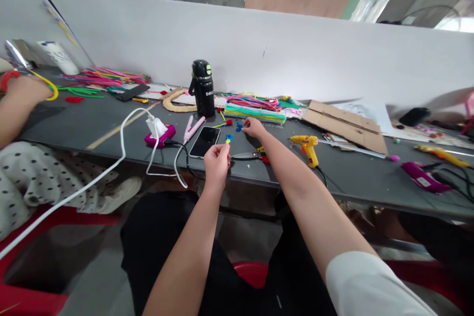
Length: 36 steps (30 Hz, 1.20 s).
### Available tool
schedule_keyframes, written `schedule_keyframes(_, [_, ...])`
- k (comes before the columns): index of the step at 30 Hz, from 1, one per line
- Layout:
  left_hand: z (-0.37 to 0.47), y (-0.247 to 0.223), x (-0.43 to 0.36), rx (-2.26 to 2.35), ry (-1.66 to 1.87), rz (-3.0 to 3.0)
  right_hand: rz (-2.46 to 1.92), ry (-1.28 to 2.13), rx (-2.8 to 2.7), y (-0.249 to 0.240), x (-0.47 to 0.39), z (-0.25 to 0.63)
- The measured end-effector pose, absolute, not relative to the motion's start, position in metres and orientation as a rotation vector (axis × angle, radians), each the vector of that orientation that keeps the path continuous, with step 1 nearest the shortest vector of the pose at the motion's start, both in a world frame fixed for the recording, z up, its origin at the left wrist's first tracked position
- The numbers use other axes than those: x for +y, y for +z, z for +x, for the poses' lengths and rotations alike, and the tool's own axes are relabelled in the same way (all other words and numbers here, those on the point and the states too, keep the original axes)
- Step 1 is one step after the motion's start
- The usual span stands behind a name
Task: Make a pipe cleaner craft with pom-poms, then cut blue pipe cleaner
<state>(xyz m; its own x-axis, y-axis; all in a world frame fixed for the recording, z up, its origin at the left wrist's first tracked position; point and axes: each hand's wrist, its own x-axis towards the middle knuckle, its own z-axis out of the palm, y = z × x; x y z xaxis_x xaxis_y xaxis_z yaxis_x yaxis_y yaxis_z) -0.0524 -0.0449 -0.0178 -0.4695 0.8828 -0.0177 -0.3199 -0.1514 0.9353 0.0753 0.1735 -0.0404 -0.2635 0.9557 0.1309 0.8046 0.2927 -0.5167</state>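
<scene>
From where I stand, the left hand (216, 163) is held up over the near edge of the dark grey worktop (355, 173), its thumb and fingers pinched together on a small blue-and-yellow piece (229, 138) that pokes out past the tips. The right hand (255, 128) reaches farther in, its fingers drawn close together at some blue bits (239, 126) lying on the surface — whether they have hold of one, I cannot tell.

Just left of the left fingers lies a phone (204, 142), and beyond it a pink tool (193, 130) with two arms spread in a V. A pair of scissors or pliers (249, 156) lies to the right of those same fingers, its far end partly hidden by the right forearm. Right behind the right fingers is a stack of coloured pipe cleaners (255, 114); a black bottle (203, 90) stands upright to their left, toward the back. Off to their right, past the forearm, rests a yellow glue gun (308, 148), with flattened cardboard (348, 126) beyond it. Well away to the left, another person's hand (31, 88) is by red-handled scissors (17, 61).
</scene>
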Motion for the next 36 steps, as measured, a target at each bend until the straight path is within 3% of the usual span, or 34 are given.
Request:
schedule_keyframes(19, [-0.052, -0.024, -0.044, 1.247, 1.722, 0.772, -1.366, 0.628, -2.212, -0.024, 0.154, 0.096])
schedule_keyframes(36, [-0.036, -0.039, -0.040, 1.373, 1.428, 1.337, -1.003, 0.926, -1.720, -0.034, 0.021, 0.165])
